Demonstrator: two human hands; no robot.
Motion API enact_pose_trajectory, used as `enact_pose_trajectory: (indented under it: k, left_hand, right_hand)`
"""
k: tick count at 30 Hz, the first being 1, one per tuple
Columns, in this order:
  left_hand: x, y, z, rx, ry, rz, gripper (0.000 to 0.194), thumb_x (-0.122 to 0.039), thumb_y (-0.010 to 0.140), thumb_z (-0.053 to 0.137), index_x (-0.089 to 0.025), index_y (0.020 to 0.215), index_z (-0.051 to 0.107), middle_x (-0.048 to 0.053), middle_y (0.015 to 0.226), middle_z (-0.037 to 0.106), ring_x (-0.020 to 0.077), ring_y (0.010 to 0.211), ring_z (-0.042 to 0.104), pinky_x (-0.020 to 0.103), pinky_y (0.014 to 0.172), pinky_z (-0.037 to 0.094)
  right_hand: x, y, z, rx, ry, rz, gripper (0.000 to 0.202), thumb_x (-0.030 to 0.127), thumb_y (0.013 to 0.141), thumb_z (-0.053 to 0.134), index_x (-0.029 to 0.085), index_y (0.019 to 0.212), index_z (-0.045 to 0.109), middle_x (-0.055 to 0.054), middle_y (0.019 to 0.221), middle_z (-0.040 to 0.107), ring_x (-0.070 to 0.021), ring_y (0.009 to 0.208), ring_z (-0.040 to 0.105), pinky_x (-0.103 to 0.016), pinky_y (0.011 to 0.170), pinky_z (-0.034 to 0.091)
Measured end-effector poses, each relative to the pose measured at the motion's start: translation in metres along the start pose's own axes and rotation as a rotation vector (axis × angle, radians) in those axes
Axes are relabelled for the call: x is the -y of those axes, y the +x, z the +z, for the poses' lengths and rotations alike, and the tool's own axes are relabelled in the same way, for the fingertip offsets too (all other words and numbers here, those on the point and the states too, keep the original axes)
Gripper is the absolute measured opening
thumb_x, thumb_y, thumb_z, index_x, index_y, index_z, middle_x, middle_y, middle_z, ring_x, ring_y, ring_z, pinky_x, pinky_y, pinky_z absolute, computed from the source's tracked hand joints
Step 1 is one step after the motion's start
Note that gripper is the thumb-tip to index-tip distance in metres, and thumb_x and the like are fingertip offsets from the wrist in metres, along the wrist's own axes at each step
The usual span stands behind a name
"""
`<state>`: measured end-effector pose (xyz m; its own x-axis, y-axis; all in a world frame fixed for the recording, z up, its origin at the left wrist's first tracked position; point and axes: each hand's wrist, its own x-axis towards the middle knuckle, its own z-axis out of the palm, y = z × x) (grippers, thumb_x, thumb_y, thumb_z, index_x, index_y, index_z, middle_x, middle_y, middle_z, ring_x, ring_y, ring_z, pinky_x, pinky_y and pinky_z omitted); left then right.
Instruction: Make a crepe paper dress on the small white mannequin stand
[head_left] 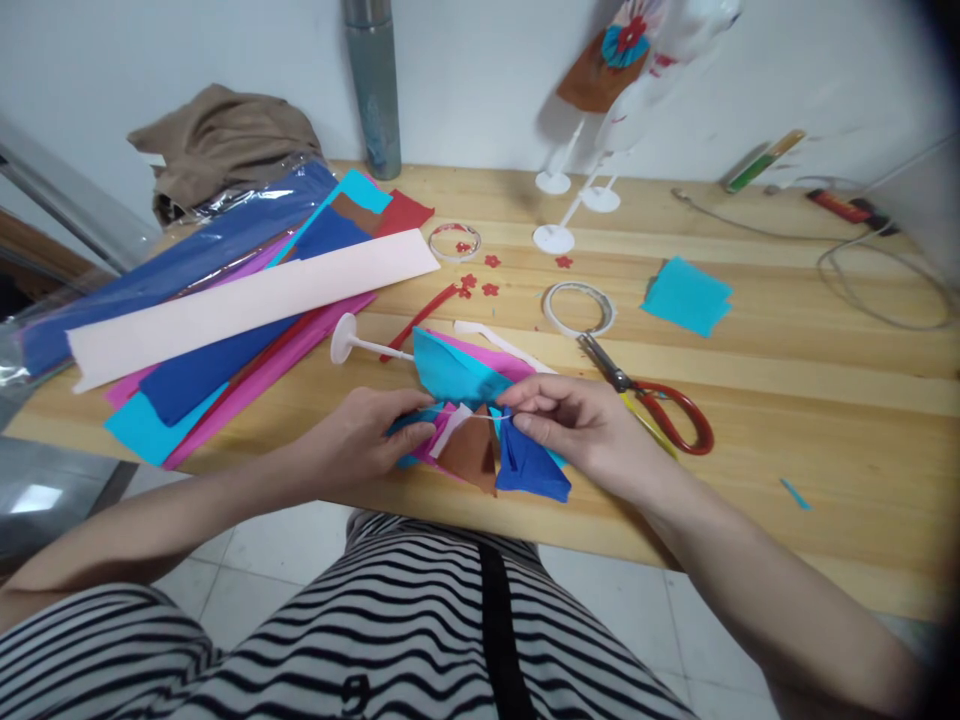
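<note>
Near the table's front edge lies a bundle of cut paper pieces: light blue (457, 368), pink, brown (474, 450) and dark blue (534, 465). My left hand (375, 432) pinches the bundle's left side, thumb on the pink and light blue paper. A thin white string (491, 416) crosses over the pieces, and my right hand (574, 425) pinches its right end between thumb and fingers. From the bundle's upper left sticks out a white stick with a round base (343, 338). A narrow white strip (502, 345) lies behind the bundle.
Red-handled scissors (679, 415), a tape roll (579, 310), small red flowers (491, 290) and light blue squares (686, 295) lie beyond my hands. Long paper strips (255, 300) are piled left. A bottle (373, 95) and white stands (553, 238) stand behind.
</note>
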<state>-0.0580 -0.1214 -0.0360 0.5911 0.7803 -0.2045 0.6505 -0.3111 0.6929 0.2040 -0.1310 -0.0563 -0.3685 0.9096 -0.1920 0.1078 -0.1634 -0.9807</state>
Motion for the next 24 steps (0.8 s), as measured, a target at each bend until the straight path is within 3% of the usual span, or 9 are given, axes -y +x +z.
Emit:
enact_pose_trajectory:
  k: [5, 9, 11, 14, 16, 20, 24]
  left_hand:
    - [0.003, -0.004, 0.006, -0.112, 0.261, 0.075, 0.032, -0.028, 0.103, 0.046, -0.015, 0.105, 0.075, 0.009, 0.091, 0.080, 0.0201, 0.078, 0.070, 0.030, 0.068, 0.045]
    - [0.005, -0.008, 0.005, -0.277, 0.554, 0.111, 0.038, -0.033, 0.105, 0.045, -0.014, 0.089, 0.074, 0.011, 0.080, 0.076, 0.0233, 0.072, 0.069, 0.032, 0.061, 0.044]
    - [0.005, -0.009, 0.003, -0.360, 0.584, 0.167, 0.037, -0.032, 0.104, 0.047, -0.014, 0.088, 0.074, 0.012, 0.081, 0.076, 0.0226, 0.072, 0.069, 0.032, 0.063, 0.046]
    - [0.001, -0.005, 0.000, -0.383, 0.378, 0.282, 0.025, -0.026, 0.101, 0.055, -0.014, 0.099, 0.076, 0.010, 0.090, 0.079, 0.0201, 0.082, 0.071, 0.030, 0.072, 0.051]
    - [-0.006, 0.000, -0.001, -0.316, 0.138, 0.298, 0.021, -0.024, 0.099, 0.058, -0.014, 0.104, 0.076, 0.006, 0.088, 0.078, 0.0154, 0.077, 0.068, 0.025, 0.069, 0.050]
    - [-0.025, 0.005, 0.000, -0.156, -0.249, 0.162, 0.018, -0.021, 0.094, 0.058, -0.013, 0.093, 0.075, 0.000, 0.073, 0.069, 0.0095, 0.063, 0.057, 0.021, 0.060, 0.043]
    - [-0.035, 0.001, 0.004, 0.022, -0.419, 0.080, 0.019, -0.021, 0.092, 0.057, -0.014, 0.077, 0.066, -0.003, 0.066, 0.059, 0.0084, 0.062, 0.050, 0.020, 0.060, 0.039]
  right_hand:
    - [0.000, -0.001, 0.004, 0.028, 0.023, -0.002, 0.020, 0.030, 0.078, 0.077, 0.020, 0.092, 0.069, 0.002, 0.072, 0.065, -0.0101, 0.058, 0.054, -0.025, 0.054, 0.042]
    - [-0.003, -0.002, 0.006, 0.048, 0.043, -0.019, 0.019, 0.028, 0.078, 0.078, 0.021, 0.093, 0.069, 0.000, 0.078, 0.070, -0.0115, 0.064, 0.061, -0.025, 0.059, 0.048]
    - [-0.005, -0.002, 0.006, 0.055, 0.040, -0.023, 0.019, 0.029, 0.079, 0.079, 0.021, 0.094, 0.070, 0.000, 0.079, 0.070, -0.0125, 0.066, 0.063, -0.026, 0.060, 0.050]
    - [-0.005, -0.002, 0.007, 0.082, 0.047, -0.015, 0.020, 0.030, 0.080, 0.079, 0.021, 0.096, 0.069, 0.000, 0.078, 0.070, -0.0127, 0.065, 0.064, -0.026, 0.059, 0.051]
    - [-0.005, -0.003, 0.008, 0.098, 0.060, -0.019, 0.020, 0.029, 0.081, 0.079, 0.021, 0.097, 0.069, 0.001, 0.077, 0.070, -0.0120, 0.064, 0.064, -0.025, 0.059, 0.051]
    - [-0.005, -0.004, 0.008, 0.095, 0.049, -0.028, 0.019, 0.028, 0.082, 0.078, 0.022, 0.098, 0.070, -0.001, 0.081, 0.072, -0.0144, 0.071, 0.069, -0.027, 0.064, 0.056]
    - [-0.005, -0.006, 0.005, 0.064, -0.017, -0.042, 0.020, 0.034, 0.084, 0.079, 0.023, 0.101, 0.074, -0.005, 0.093, 0.077, -0.0190, 0.084, 0.074, -0.032, 0.076, 0.061]
